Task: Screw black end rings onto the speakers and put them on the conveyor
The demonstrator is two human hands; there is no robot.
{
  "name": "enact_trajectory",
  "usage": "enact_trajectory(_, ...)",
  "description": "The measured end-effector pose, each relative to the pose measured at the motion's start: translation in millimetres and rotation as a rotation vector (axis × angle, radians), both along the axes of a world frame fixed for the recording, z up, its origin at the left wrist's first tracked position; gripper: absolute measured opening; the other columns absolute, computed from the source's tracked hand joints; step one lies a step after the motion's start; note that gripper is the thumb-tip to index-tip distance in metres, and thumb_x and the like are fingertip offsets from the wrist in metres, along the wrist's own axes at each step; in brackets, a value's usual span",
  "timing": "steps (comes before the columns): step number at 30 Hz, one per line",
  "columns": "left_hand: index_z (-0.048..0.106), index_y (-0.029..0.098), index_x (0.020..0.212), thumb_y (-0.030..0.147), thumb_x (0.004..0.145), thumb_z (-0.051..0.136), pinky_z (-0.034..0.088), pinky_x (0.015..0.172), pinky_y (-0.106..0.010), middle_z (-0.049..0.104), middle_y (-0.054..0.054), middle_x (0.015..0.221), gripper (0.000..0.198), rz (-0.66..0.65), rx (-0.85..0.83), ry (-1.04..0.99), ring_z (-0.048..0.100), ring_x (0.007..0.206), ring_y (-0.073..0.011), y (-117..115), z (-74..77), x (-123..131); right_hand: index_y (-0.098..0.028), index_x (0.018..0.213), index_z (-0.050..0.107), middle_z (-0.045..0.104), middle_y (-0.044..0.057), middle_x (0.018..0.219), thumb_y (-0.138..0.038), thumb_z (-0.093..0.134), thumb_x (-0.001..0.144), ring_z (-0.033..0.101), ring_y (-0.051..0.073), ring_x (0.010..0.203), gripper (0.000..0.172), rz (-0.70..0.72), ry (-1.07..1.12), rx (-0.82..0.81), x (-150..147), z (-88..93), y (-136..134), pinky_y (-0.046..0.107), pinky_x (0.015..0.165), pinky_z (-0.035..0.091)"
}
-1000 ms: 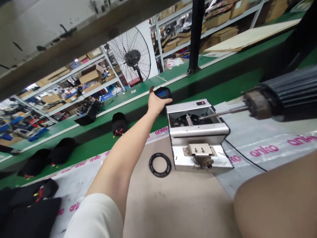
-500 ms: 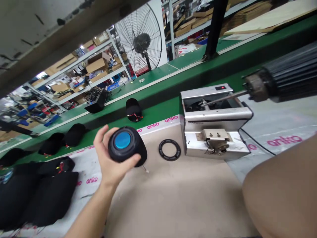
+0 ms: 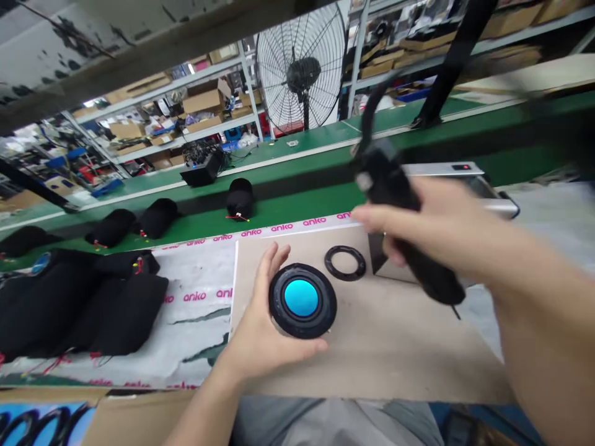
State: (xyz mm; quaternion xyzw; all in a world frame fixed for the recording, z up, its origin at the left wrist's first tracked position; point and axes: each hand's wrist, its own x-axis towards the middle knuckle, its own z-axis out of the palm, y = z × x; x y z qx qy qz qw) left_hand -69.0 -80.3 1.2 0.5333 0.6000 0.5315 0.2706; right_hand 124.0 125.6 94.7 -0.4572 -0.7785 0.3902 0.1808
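On the cardboard sheet (image 3: 395, 365), a round black speaker (image 3: 301, 300) faces up with a shiny blue centre. My left hand (image 3: 264, 337) is curved around its left side, thumb along the near edge and fingers behind. A flat black ring (image 3: 344, 263) lies just beyond the speaker to the right. My right hand (image 3: 432, 217) grips a black electric screwdriver (image 3: 395, 192), tilted and blurred by motion, with a cord looping from its top. Behind that hand stands a metal screw feeder (image 3: 483, 179), partly covered.
Black fabric-covered speaker bodies (image 3: 116, 316) with red wires are heaped at the left. More stand along the green bench (image 3: 288, 198). A carton (image 3: 139, 421) with black rings sits at the lower left. A large fan (image 3: 302, 74) and shelves are behind.
The speaker has moved right and down, its blue face now turned up more. My right hand has come into view with the screwdriver, which has left the feeder and swung upright. The view shifted.
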Motion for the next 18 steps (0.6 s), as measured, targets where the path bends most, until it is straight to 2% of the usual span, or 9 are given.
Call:
enact_trajectory(3,0.037,0.034,0.167,0.037,0.060,0.108,0.052,0.124,-0.056,0.054,-0.016,0.168,0.129,-0.045,-0.118,-0.050,0.056,0.154,-0.0421,-0.7,9.0,-3.2,-0.019,0.129,0.061,0.066,0.001,0.059,-0.064,0.073,0.087,0.065,0.021,0.049,0.063,0.055,-0.223,-0.065,-8.6,-35.3,-19.4,0.026,0.046,0.040)
enact_trajectory(5,0.049,0.030,0.158,0.035,0.058,0.108,0.059,0.118,-0.055,0.063,-0.016,0.159,0.116,-0.041,-0.154,-0.045,0.065,0.145,-0.0425,-0.1,14.6,-2.1,-0.019,0.141,0.057,0.075,0.005,0.078,-0.057,0.070,0.091,0.064,0.018,0.051,0.064,0.072,-0.274,-0.036,-12.0,-59.2,-28.4,0.028,0.049,0.042)
enact_trajectory(7,0.057,0.029,0.149,0.034,0.058,0.107,0.064,0.110,-0.052,0.068,-0.014,0.152,0.104,-0.027,-0.152,-0.023,0.070,0.138,-0.0414,0.4,18.7,-0.3,-0.020,0.149,0.055,0.078,0.010,0.105,-0.050,0.068,0.095,0.069,0.017,0.066,0.063,0.079,-0.291,0.013,-15.3,-78.4,-32.1,0.029,0.062,0.052)
enact_trajectory(9,0.060,0.029,0.142,0.032,0.057,0.106,0.068,0.103,-0.050,0.072,-0.012,0.145,0.097,-0.019,-0.113,0.013,0.075,0.131,-0.0395,0.0,20.4,0.9,-0.019,0.148,0.057,0.074,0.012,0.124,-0.045,0.067,0.099,0.073,0.019,0.092,0.056,0.078,-0.316,0.049,-19.5,-92.0,-31.0,0.034,0.085,0.059)
enact_trajectory(12,0.060,0.028,0.138,0.031,0.058,0.104,0.068,0.102,-0.047,0.075,-0.010,0.138,0.091,0.009,-0.019,0.102,0.078,0.124,-0.0361,-3.8,17.8,0.2,-0.015,0.141,0.061,0.070,0.012,0.129,-0.044,0.068,0.101,0.069,0.021,0.115,0.050,0.076,-0.363,0.065,-26.2,-103.8,-26.1,0.043,0.107,0.058)
enact_trajectory(15,0.056,0.029,0.143,0.033,0.062,0.103,0.067,0.104,-0.047,0.074,-0.009,0.138,0.093,0.045,0.043,0.228,0.078,0.124,-0.0345,-11.4,11.5,-4.0,-0.015,0.143,0.061,0.069,0.013,0.131,-0.043,0.069,0.101,0.068,0.023,0.119,0.051,0.105,-0.393,0.048,-28.6,-104.8,-23.9,0.048,0.110,0.058)
enact_trajectory(18,0.054,0.031,0.147,0.037,0.064,0.102,0.066,0.107,-0.049,0.073,-0.010,0.141,0.097,0.078,0.083,0.344,0.076,0.126,-0.0355,-19.7,5.5,-10.1,-0.018,0.152,0.058,0.065,0.013,0.146,-0.024,0.074,0.094,0.067,0.023,0.130,0.061,0.285,-0.334,-0.009,-23.2,-93.9,-25.4,0.046,0.117,0.056)
